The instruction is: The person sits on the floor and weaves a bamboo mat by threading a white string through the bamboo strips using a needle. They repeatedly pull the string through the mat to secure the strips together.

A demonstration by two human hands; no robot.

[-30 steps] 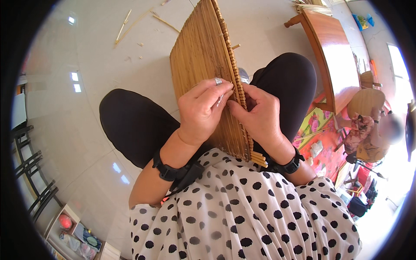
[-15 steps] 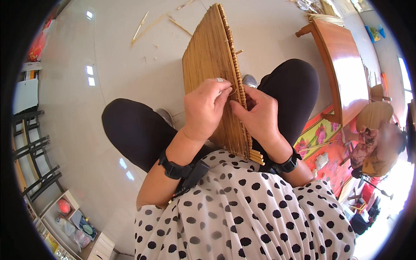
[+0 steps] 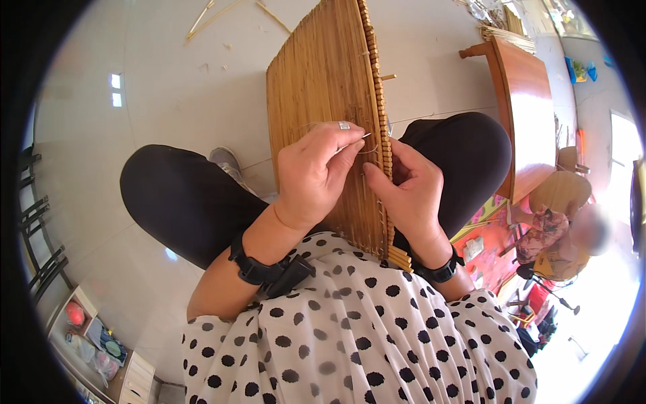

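Our left hand (image 3: 316,172) pinched a needle (image 3: 362,137) at the bamboo mat (image 3: 323,87); beside it our right hand (image 3: 404,192) gripped the bound edge (image 3: 377,81), seemingly still partly unstitched.

Wore white top with black polka dots (image 3: 363,343), black trousers (image 3: 188,202), black wristbands on both wrists (image 3: 259,269), silver ring on left hand (image 3: 316,172) finger.

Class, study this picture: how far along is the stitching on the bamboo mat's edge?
Done: the bamboo-slat mat is fully laid, and its beaded-looking edge binding runs from the far end to the hands. In hand: the left hand pinches a needle at the edge while the right hand steadies it. Left: the short stretch toward the lap, where loose slat ends protrude.
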